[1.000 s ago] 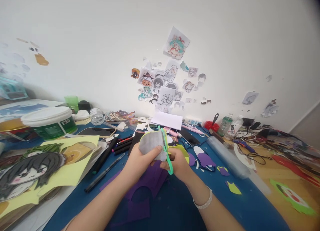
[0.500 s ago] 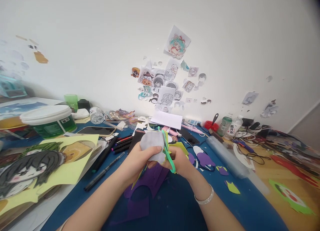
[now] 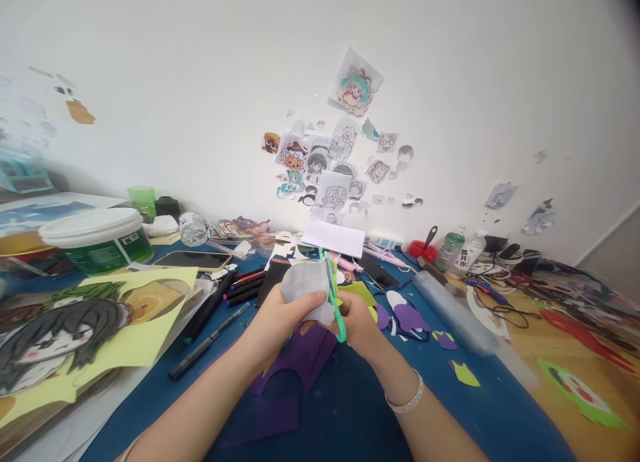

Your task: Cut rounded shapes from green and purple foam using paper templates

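Note:
My left hand (image 3: 287, 317) pinches a rounded grey paper cutout (image 3: 305, 282), its thumb lying across the front. Yellow-green paper shows along the cutout's right side. Green-handled scissors (image 3: 336, 309) are in my right hand (image 3: 357, 322), their blades pointing up and away along the right edge of the cutout. Both hands are raised over the blue table cover (image 3: 350, 409). Beneath them lie purple sheets (image 3: 287, 372) with curved pieces cut out.
Markers (image 3: 207, 342) and a yellow sheet with a drawn figure (image 3: 165, 315) lie to the left, before a white-lidded tub (image 3: 97, 242). A clear plastic roll (image 3: 453, 312), purple scraps (image 3: 410, 317) and bottles (image 3: 470, 252) are on the right.
The scissors have tilted more upright and their handle has shifted slightly left. My right hand and wrist have moved a little left. The grey cutout has barely moved.

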### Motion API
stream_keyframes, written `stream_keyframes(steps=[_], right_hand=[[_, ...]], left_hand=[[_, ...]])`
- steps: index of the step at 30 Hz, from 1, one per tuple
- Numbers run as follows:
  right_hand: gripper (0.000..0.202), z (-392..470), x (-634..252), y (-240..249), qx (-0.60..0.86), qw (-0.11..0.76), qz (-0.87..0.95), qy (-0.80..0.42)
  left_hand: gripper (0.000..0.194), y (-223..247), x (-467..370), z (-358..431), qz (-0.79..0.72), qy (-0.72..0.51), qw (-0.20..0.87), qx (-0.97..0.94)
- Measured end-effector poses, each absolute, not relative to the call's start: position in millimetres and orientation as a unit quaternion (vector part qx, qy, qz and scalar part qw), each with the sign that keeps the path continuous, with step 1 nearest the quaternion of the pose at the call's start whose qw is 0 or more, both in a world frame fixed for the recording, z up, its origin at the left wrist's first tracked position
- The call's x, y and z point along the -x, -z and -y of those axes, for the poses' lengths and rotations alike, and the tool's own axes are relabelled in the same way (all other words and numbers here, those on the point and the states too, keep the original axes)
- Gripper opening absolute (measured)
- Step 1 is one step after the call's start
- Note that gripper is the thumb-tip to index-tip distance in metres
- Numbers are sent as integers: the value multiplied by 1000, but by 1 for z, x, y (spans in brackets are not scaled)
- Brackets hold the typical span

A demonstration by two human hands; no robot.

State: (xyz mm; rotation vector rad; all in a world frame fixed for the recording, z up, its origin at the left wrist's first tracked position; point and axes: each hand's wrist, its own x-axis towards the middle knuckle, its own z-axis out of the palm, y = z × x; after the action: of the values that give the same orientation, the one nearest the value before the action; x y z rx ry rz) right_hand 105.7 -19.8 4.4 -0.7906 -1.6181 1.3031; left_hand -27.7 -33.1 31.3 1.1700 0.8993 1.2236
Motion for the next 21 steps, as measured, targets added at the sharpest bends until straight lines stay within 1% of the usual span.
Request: stream_keyframes(steps=[7,9,11,13,15,21], right_hand=[[27,17,-111,-3,355,441,656,-498],[27,16,-113,-3,373,432,656,-493],[27,15,-114,-3,388,415,665,-485],[27,14,-114,-2,389,402,674,-482],[27,12,-113,-1,370,403,678,-492],[29,10,-111,2,348,431,655,-514]], left_hand=[[23,-34,36,30,-388,-503,564,-527],[24,-36,43,26,-388,-526,527,-543],[24,-38,49,23,-399,-557,467,-559],[22,-39,51,21,-417,-557,433,-573],[22,-38,50,21,-419,-546,456,-564],[26,-30,36,25,-374,-543,599,-455]])
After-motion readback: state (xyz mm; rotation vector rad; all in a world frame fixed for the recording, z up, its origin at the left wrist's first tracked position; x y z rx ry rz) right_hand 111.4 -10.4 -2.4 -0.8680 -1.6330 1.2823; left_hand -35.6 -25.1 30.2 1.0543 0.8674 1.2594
